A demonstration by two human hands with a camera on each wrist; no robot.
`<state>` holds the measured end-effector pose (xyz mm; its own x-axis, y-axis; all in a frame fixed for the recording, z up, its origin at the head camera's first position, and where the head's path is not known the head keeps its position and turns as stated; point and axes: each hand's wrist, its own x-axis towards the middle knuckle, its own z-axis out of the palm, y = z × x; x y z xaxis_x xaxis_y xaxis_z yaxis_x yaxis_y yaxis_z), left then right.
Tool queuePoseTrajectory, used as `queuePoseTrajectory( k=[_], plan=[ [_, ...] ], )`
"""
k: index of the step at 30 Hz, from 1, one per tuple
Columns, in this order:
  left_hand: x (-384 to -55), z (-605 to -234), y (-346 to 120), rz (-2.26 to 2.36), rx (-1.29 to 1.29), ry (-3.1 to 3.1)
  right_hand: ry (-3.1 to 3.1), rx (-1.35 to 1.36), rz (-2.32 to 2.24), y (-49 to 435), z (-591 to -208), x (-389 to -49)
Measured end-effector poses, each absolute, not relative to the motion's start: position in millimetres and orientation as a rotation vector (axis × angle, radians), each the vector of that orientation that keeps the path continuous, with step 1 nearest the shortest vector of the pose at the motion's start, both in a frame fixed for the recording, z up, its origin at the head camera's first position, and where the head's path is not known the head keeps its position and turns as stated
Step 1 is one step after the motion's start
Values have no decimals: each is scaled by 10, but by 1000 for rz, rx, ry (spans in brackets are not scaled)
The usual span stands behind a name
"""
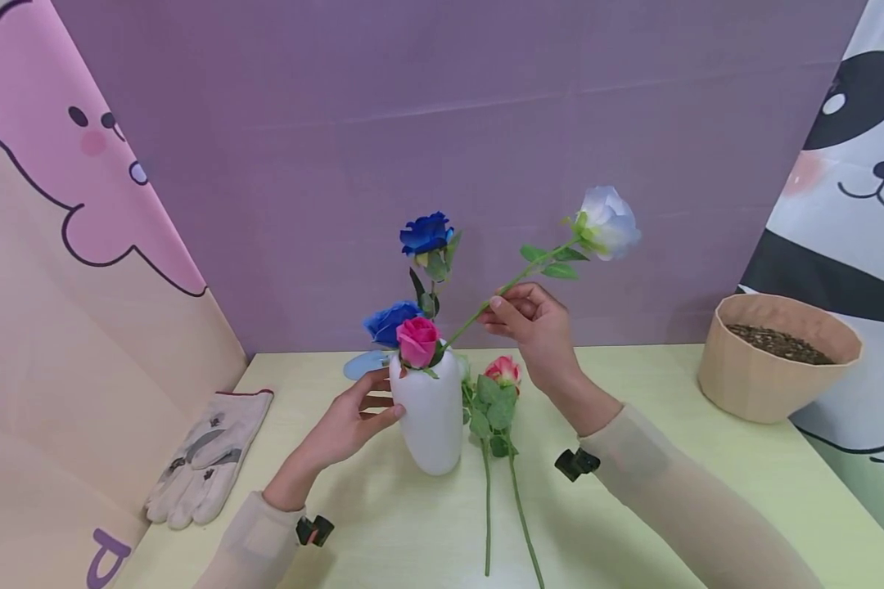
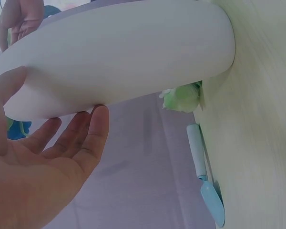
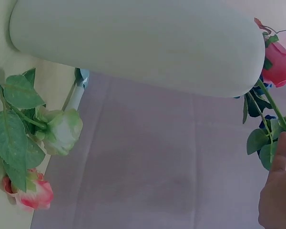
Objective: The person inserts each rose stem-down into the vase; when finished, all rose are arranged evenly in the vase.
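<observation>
A white vase [image 1: 429, 425] stands upright on the table, its side held by my left hand [image 1: 346, 427] near the top, thumb in front and fingers behind. Out of its mouth rise a bright pink rose [image 1: 417, 341], a tall blue rose [image 1: 425, 234] and a lower blue rose [image 1: 392, 323]. My right hand [image 1: 538, 331] pinches the green stem of a pale white rose [image 1: 607, 222] between thumb and fingers. That stem slants down left to the vase mouth; its lower end is hidden. Right of the vase lie a pink-red rose [image 1: 503, 371] and a pale green rose [image 3: 62, 131].
Work gloves [image 1: 209, 458] lie at the table's left edge. At the right stands a tan pot [image 1: 737, 384] with dark soil-like grains in it. A small light-blue trowel [image 2: 212, 202] lies behind the vase. A purple backdrop [image 1: 302, 204] closes off the back.
</observation>
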<state>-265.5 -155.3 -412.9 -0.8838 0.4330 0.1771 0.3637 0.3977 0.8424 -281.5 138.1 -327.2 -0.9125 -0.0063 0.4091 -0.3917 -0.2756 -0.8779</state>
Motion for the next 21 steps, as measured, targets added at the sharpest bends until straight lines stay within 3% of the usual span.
queuePoseTrajectory(
  k=[21],
  plan=[
    [-2664,-4133,-1559,1507,720,2564,-1873,441,2262,1251,-3330,-2935]
  ],
)
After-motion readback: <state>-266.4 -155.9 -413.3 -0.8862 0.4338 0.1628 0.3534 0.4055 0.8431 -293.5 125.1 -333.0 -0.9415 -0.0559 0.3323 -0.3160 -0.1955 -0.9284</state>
